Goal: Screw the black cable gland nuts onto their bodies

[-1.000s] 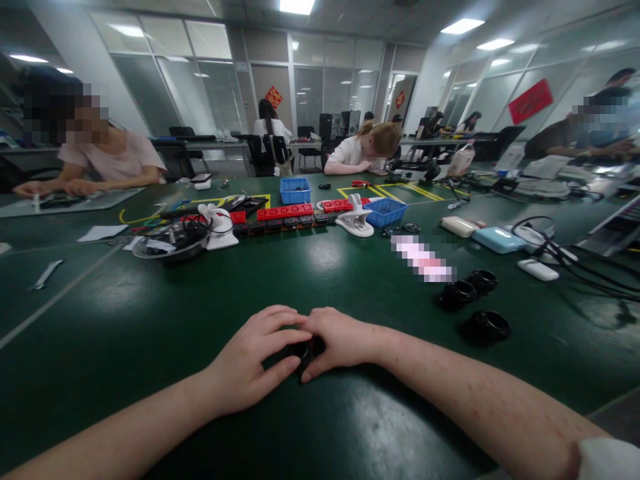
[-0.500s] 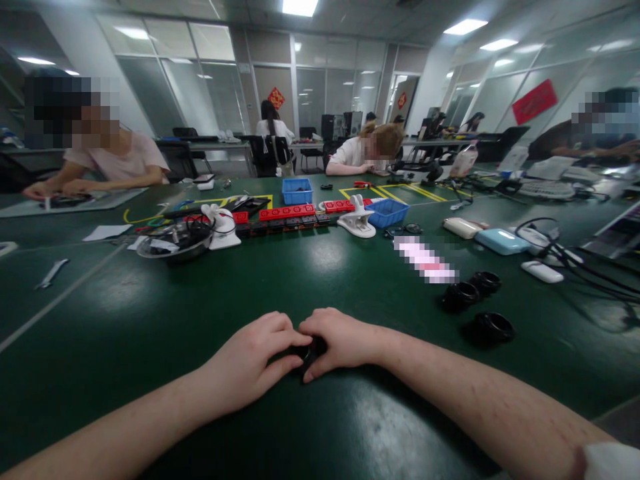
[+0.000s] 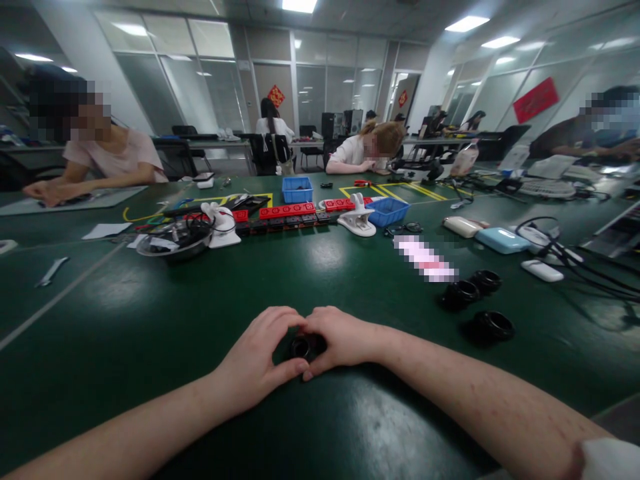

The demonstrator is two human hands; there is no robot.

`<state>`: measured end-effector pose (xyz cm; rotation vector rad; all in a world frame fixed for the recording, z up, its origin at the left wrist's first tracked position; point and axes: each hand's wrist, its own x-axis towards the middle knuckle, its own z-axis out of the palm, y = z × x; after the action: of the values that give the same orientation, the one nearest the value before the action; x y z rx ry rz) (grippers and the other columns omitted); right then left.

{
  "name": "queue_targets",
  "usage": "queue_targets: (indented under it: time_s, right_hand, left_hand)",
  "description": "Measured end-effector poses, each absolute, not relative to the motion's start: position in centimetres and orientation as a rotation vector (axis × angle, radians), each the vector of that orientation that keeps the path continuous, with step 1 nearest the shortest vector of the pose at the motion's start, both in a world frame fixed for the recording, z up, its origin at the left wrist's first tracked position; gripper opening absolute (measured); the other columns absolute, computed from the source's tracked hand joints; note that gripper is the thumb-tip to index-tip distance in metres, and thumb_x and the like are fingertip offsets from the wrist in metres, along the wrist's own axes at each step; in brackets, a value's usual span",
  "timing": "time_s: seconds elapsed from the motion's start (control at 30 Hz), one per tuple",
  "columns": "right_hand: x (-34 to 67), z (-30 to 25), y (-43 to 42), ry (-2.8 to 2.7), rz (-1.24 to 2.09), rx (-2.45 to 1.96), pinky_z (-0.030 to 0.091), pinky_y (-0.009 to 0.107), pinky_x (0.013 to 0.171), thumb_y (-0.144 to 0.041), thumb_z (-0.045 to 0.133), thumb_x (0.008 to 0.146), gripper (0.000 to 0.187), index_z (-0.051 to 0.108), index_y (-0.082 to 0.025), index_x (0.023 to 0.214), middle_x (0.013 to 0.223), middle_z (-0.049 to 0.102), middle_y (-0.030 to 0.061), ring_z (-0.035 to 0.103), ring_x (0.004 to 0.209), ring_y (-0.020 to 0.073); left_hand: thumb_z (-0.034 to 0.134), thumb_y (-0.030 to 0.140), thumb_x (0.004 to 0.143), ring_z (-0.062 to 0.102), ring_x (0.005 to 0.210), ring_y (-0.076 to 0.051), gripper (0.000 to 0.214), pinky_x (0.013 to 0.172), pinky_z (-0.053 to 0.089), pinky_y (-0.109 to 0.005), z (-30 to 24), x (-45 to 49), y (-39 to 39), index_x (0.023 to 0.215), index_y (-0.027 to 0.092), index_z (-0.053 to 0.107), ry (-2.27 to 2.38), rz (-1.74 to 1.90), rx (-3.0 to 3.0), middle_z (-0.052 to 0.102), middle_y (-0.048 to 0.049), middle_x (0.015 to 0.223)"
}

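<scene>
A small black ring-shaped part (image 3: 303, 347) rests on the green table (image 3: 150, 313) right in front of me. My left hand (image 3: 260, 357) curls round its left side, thumb and forefinger pinched on it. My right hand (image 3: 340, 339) closes on its right side, the fingertips of both hands meeting above it. Most of the part is hidden by my fingers. Three more black rings (image 3: 470, 293) lie to the right, apart from my hands.
Across the table are red power strips (image 3: 285, 212), blue bins (image 3: 296, 189), a white clamp (image 3: 356, 219), a clear bowl with cables (image 3: 173, 240), a wrench (image 3: 50, 271), and white devices with cords (image 3: 540, 253). Other people sit at the far side and right.
My hands have stayed in place; the fingers have shifted slightly round the black part, so more of its opening shows between them now.
</scene>
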<state>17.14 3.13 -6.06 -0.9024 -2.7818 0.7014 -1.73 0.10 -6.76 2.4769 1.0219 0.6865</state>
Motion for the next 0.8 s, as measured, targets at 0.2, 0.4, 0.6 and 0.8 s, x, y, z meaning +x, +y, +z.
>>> queue_targets:
  time_s: [0.2, 0.4, 0.6, 0.8]
  right_hand:
    - [17.3, -6.3, 3.1, -2.764, 0.702, -0.857, 0.037, 0.025, 0.066, -0.044, 0.071, 0.062, 0.043, 0.060, -0.017, 0.093, 0.079, 0.060, 0.0009, 0.052, 0.073, 0.0146]
    - [17.2, -6.3, 3.1, -2.785, 0.688, -0.900, 0.037, 0.025, 0.067, -0.046, 0.071, 0.061, 0.039, 0.060, -0.016, 0.082, 0.078, 0.059, 0.0008, 0.052, 0.075, 0.0155]
    - [17.1, -6.1, 3.1, -2.781, 0.706, -0.921, 0.037, 0.025, 0.067, -0.046, 0.072, 0.061, 0.038, 0.059, -0.016, 0.081, 0.076, 0.058, 0.0003, 0.051, 0.074, 0.0150]
    - [17.1, -6.3, 3.1, -2.788, 0.706, -0.901, 0.036, 0.026, 0.067, -0.048, 0.070, 0.062, 0.040, 0.059, -0.015, 0.082, 0.075, 0.058, 0.0000, 0.051, 0.072, 0.0146]
  left_hand:
    - [0.041, 0.017, 0.086, 0.045, 0.102, -0.020, 0.029, 0.088, 0.039, -0.035, -4.6, -2.6, 0.6, 0.113, 0.023, 0.052, 0.753, 0.578, 2.590, 0.054, -0.0049, 0.106]
    - [0.040, 0.011, 0.086, 0.048, 0.094, -0.017, 0.038, 0.083, 0.041, -0.031, -4.6, -2.4, 0.7, 0.119, 0.026, 0.050, 0.685, 0.448, 2.550, 0.055, -0.0040, 0.099]
    - [0.048, 0.017, 0.085, 0.049, 0.082, -0.016, 0.035, 0.072, 0.042, -0.028, -4.6, -2.3, 0.9, 0.117, 0.028, 0.052, 0.842, 0.352, 2.516, 0.051, -0.0019, 0.087]
    - [0.060, 0.029, 0.078, 0.050, 0.081, -0.018, 0.020, 0.069, 0.042, -0.030, -5.5, -1.9, 0.5, 0.097, 0.023, 0.060, 1.028, 0.459, 2.498, 0.053, -0.0006, 0.085]
